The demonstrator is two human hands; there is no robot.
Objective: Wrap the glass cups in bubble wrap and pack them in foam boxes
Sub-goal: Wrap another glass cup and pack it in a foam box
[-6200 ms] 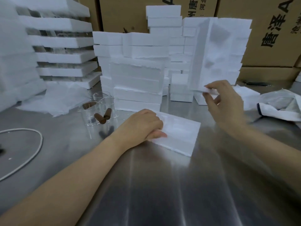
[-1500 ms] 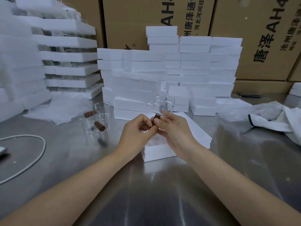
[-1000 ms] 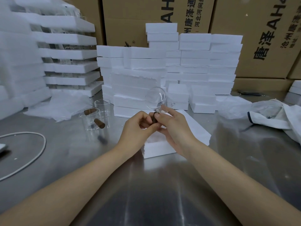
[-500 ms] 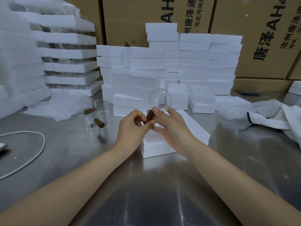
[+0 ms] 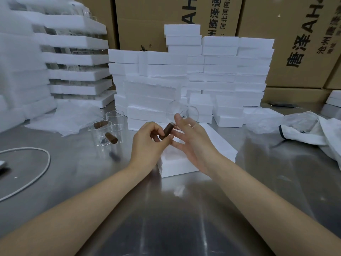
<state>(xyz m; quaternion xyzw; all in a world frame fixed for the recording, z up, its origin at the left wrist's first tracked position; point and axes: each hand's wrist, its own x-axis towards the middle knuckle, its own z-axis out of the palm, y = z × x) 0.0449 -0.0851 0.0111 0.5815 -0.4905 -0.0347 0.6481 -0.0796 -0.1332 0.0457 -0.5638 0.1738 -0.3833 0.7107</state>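
Clear glass cup point(image 5: 185, 111), brown handle point(image 5: 167, 130) pinched by left hand point(image 5: 147, 146), straight-fingered right hand point(image 5: 197, 145) touching it

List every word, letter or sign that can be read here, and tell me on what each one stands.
"唐泽 AH", large, cut off: right cardboard box.
"沧州唐泽", smaller, cut off: same box; the line under it is blurred.
"州唐泽通", "河北河间" and a cut-off "AH": middle cardboard box.
"®": same box, lower down.
Lines on the standing glass cups: too small to read.
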